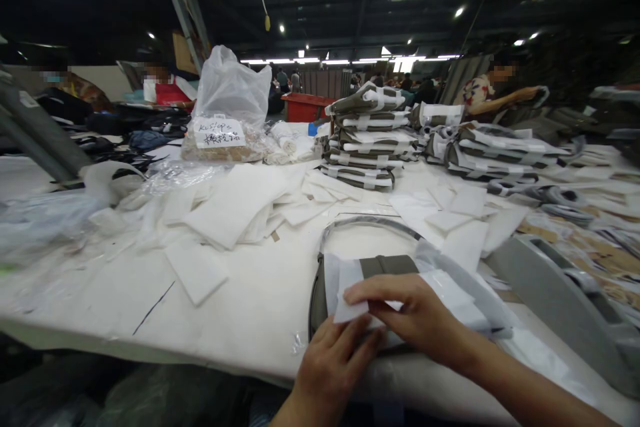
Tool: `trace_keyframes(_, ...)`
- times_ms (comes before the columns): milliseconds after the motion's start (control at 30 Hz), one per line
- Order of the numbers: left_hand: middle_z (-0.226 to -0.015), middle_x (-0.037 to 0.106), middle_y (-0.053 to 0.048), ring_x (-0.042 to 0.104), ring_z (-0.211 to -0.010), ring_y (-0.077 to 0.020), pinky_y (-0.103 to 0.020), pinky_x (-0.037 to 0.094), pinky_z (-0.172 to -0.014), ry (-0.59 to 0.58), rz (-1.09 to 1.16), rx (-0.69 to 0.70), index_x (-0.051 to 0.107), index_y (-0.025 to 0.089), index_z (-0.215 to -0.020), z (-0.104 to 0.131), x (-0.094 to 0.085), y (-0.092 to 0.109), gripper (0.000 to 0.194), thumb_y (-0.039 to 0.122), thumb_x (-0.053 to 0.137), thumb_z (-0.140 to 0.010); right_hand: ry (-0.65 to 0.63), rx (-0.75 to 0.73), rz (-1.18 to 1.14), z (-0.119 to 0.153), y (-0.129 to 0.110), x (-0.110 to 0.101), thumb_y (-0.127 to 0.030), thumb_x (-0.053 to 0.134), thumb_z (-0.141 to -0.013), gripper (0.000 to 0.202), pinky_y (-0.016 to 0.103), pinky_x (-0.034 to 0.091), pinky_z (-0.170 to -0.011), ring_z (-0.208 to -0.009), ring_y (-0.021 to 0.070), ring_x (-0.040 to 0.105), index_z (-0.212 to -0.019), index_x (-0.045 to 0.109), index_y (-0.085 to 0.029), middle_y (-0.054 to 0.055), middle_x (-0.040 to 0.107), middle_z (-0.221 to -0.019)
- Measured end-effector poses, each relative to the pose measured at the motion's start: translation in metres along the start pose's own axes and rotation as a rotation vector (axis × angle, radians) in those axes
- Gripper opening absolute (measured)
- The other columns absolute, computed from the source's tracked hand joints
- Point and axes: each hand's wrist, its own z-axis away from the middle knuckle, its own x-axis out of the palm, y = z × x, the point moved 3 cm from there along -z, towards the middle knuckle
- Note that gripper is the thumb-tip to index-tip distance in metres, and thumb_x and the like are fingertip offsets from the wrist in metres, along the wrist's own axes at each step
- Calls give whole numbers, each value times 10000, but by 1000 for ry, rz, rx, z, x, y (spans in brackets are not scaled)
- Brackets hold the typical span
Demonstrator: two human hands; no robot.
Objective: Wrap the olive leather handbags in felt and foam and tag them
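1. My left hand (325, 363) steadies the sheet's (350, 275) lower edge; I cannot tell whether it pinches.
2. My right hand's (423, 312) fingers close on the sheet, apparently keeping it snug against the bag (387, 265).
3. The bag lies at the bench's (235, 320) near edge, strap (367, 219) looped away, probably for clear access.
4. Loose pads (235, 203) lie beyond, reachable.
5. Farther, padded bags (367, 140) stand stacked, probably saving space.

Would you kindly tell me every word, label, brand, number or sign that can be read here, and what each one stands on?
"KUS/OPS", roughly: handwritten on the white label on the clear plastic bag; the middle is unclear.
Second line, same label: handwritten Chinese characters, too blurred to quote surely.
No other text is readable; the dark stroke on the white table is only a line.
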Motion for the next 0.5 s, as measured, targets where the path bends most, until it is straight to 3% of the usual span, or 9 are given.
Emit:
trace_keyframes(200,-1132,723,-109,635,-1168,-203,-332,528,-1030,-12,92,-63,641,118,-1203,5,0,-3,295,209,426,-1024,26,-183,55,57,12,12,-131,593,-931,302,261,575,-890,-1004,166,703,-1152,719,-295,46,737,-1101)
trace_keyframes(400,-1183,683,-148,644,-1147,-206,-314,563,-974,17,158,-198,616,111,-1187,14,5,-7,265,209,460,-997,42,-352,167,72,18,19,-118,549,-961,296,266,565,-908,-1060,159,660,-1213,666,-219,80,706,-1101)
trace_keyframes(500,-1268,639,-163,602,-1220,-210,-324,563,-977,31,134,-220,587,133,-1275,16,5,-7,323,123,439,-988,31,-457,249,74,13,24,-127,576,-952,249,301,561,-929,-1074,178,649,-1183,661,-169,91,721,-1050)
